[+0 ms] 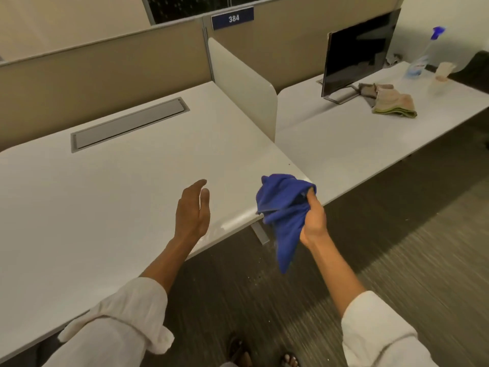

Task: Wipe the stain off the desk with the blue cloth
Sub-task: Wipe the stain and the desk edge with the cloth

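Note:
My right hand (313, 221) grips a bunched blue cloth (284, 207) just off the near right corner of the white desk (105, 194); the cloth's tail hangs down over the floor. My left hand (193, 210) hovers open over the desk's front edge, fingers pointing away, holding nothing. A faint wet or smeared patch (232, 221) shows on the desk corner between my two hands. No darker stain can be made out elsewhere on the desk.
A grey cable hatch (129, 123) is set in the desk's back. A white divider (243, 83) separates it from the neighbouring desk (357, 139), which bears a monitor (357, 54), folded beige cloths (391, 102), a spray bottle (423, 56) and a cup (444, 72). Dark carpet lies below.

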A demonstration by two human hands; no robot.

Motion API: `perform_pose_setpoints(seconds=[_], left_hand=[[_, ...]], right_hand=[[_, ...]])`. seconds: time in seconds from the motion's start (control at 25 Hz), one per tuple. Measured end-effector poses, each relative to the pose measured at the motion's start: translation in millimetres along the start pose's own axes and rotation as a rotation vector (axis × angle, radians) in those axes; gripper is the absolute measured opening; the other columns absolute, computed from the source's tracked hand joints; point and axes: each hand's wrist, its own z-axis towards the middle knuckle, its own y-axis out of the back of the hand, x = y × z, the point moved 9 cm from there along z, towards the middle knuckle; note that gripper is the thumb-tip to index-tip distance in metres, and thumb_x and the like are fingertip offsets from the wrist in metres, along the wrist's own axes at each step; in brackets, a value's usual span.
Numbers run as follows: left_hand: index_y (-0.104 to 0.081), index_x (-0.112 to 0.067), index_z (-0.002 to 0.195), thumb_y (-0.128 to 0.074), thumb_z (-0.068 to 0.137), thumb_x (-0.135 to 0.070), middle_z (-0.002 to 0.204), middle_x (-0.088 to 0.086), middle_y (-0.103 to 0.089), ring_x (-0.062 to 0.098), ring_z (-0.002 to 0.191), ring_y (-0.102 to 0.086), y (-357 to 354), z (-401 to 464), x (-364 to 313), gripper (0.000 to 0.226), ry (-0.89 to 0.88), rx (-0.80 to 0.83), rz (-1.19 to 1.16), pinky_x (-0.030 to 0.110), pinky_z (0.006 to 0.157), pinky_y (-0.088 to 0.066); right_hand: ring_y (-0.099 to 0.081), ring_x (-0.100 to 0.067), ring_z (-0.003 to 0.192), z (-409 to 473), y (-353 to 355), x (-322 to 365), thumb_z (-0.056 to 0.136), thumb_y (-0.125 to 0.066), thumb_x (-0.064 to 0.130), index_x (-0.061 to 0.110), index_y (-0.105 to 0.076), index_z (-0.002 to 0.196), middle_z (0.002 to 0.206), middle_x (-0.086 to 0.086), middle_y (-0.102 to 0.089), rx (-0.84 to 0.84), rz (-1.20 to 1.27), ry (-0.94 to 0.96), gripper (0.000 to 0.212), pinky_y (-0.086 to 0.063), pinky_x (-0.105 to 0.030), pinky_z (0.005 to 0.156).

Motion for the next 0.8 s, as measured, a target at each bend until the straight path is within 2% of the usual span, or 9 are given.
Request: perform_pose_setpoints(seconds=[0.12,0.2,0.28,0.32,0.36,0.48,0.56,0.68,0.8], left_hand=[[-0.049,-0.019,0.137,-0.027,0.096,-0.049,0.144,0.006,-0.050,0.024,0.131,-0.046,1.2,25.9,-6.1,0.055,-0.025,-0.019,-0.020,0.039,0.111,-0.033],[-0.048,-0.019,0.137,-0.030,0.099,-0.044,0.144,0.006,-0.049,0.024,0.131,-0.046,-6.7,50.2,-2.7,0.050,-0.035,-0.011,-0.012,0.035,0.109,-0.032],[-0.048,-0.016,0.137,-0.033,0.101,-0.036,0.142,0.008,-0.051,0.024,0.130,-0.047,-17.2,77.9,-0.4,0.044,-0.065,0.026,-0.013,0.030,0.106,-0.031],[-0.049,-0.014,0.136,-0.034,0.102,-0.032,0.140,0.008,-0.053,0.024,0.129,-0.048,-21.9,91.8,-1.8,0.042,-0.101,0.041,-0.016,0.028,0.104,-0.032],[-0.050,-0.013,0.136,-0.035,0.102,-0.029,0.139,0.009,-0.054,0.024,0.128,-0.048,-25.9,103.6,-1.7,0.041,-0.131,0.055,-0.017,0.027,0.104,-0.032],[-0.051,-0.012,0.134,-0.036,0.099,-0.030,0.137,0.007,-0.055,0.023,0.127,-0.049,-42.7,130.8,1.9,0.042,-0.178,0.090,0.002,0.027,0.103,-0.031],[-0.051,-0.014,0.134,-0.034,0.097,-0.034,0.137,0.005,-0.055,0.021,0.127,-0.049,-59.2,139.2,4.3,0.045,-0.199,0.130,0.012,0.027,0.103,-0.032],[-0.050,-0.014,0.134,-0.034,0.096,-0.037,0.137,0.005,-0.056,0.022,0.125,-0.050,-85.4,155.1,8.3,0.047,-0.148,0.169,-0.001,0.029,0.100,-0.036],[-0.052,-0.009,0.131,-0.037,0.096,-0.033,0.132,0.009,-0.059,0.024,0.120,-0.052,-95.3,163.8,13.0,0.046,-0.126,0.113,0.021,0.026,0.097,-0.035]], right_hand=[[-0.065,-0.013,0.089,37.2,-67.3,19.6,0.106,-0.036,0.027,0.019,-0.065,0.094,0.092,-0.003,-0.069,0.133,-0.338,0.190,0.033,-0.051,-0.034,0.085],[-0.060,-0.018,0.113,64.6,-102.9,11.9,0.103,-0.043,0.032,0.025,-0.066,0.108,0.121,-0.006,-0.065,0.252,-0.847,0.349,0.025,-0.043,-0.041,0.100],[-0.027,-0.024,0.147,89.5,-116.1,-24.9,0.097,-0.046,0.053,0.032,-0.059,0.130,0.158,-0.004,-0.036,0.390,-1.461,0.409,0.042,-0.015,-0.053,0.120],[-0.010,-0.025,0.152,101.5,-112.7,-44.7,0.095,-0.043,0.061,0.034,-0.053,0.138,0.164,-0.002,-0.020,0.437,-1.686,0.412,0.052,-0.003,-0.057,0.121],[-0.001,-0.025,0.153,109.3,-109.6,-60.3,0.094,-0.039,0.065,0.034,-0.045,0.144,0.166,-0.002,-0.011,0.466,-1.816,0.436,0.060,0.002,-0.060,0.120],[0.010,-0.026,0.153,133.1,-102.8,-91.5,0.093,-0.034,0.070,0.037,-0.025,0.153,0.167,-0.002,-0.001,0.517,-1.917,0.606,0.069,-0.002,-0.064,0.118],[0.013,-0.028,0.153,137.8,-110.0,-110.4,0.092,-0.034,0.072,0.040,-0.021,0.154,0.167,-0.003,0.003,0.575,-1.973,0.756,0.071,0.001,-0.066,0.118],[0.005,-0.031,0.153,156.1,-134.3,-124.4,0.094,-0.035,0.064,0.039,-0.034,0.149,0.167,-0.004,-0.007,0.582,-1.940,0.752,0.060,0.002,-0.065,0.118],[-0.009,-0.031,0.153,212.0,-131.4,-96.9,0.098,-0.041,0.049,0.035,-0.044,0.145,0.164,-0.006,-0.022,0.377,-1.857,0.668,0.049,-0.012,-0.063,0.118]])
